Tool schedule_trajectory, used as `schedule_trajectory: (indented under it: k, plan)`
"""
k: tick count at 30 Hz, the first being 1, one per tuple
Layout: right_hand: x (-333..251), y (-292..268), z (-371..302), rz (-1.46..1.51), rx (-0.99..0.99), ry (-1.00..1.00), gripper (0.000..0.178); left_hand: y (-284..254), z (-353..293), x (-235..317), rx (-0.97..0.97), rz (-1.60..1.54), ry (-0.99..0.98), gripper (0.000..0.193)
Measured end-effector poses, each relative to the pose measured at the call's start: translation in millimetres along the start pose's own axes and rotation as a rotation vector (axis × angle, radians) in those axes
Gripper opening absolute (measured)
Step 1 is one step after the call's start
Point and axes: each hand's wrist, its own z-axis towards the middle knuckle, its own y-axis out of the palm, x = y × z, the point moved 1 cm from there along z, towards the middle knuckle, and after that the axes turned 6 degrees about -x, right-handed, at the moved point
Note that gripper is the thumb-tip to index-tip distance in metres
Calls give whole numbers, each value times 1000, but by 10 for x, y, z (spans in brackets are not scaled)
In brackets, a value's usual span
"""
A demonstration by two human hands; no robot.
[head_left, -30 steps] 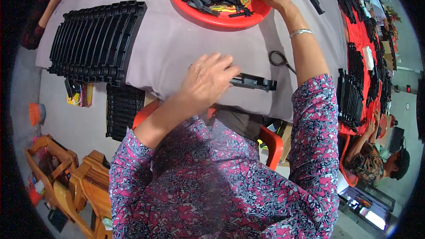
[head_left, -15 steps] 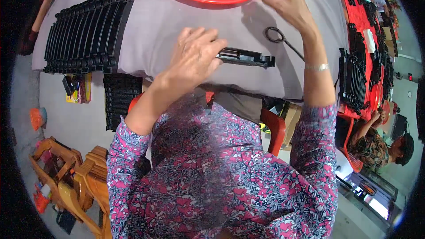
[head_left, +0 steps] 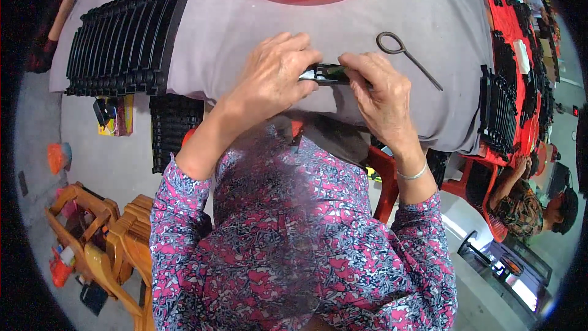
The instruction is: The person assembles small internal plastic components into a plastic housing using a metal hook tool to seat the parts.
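Evidently a fitting step is in hand: the left hand [head_left: 272, 76] clamps a narrow black plastic part [head_left: 318, 73] flat on the grey-covered bench [head_left: 245, 18], fingers curled over its left end, while the right hand [head_left: 380, 89] pinches a small green piece [head_left: 335, 70] against its top. The part's long axis runs left to right, its right end hidden under the right fingers. Seating the piece probably calls for a steady downward press.

Both hands [head_left: 272, 76] [head_left: 376, 89] together, fingers curled, forearms angled inward.
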Motion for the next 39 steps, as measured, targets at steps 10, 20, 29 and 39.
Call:
schedule_trajectory:
  k: [10,20,29,39]
  plan:
    - [47,297,-135,-188,225,-64,29,36,19,-14,2,-6,-14,26]
    - [-46,254,-46,-141,159,67,27,-5,153,-115,-140,-226,-11,24]
    - [98,201,-32,308,205,176,12,12,157,-58,-93,-201,-64,22]
    - [71,64,-145,-177,45,-93,19,26,177,-61,-60,-196,-104,19]
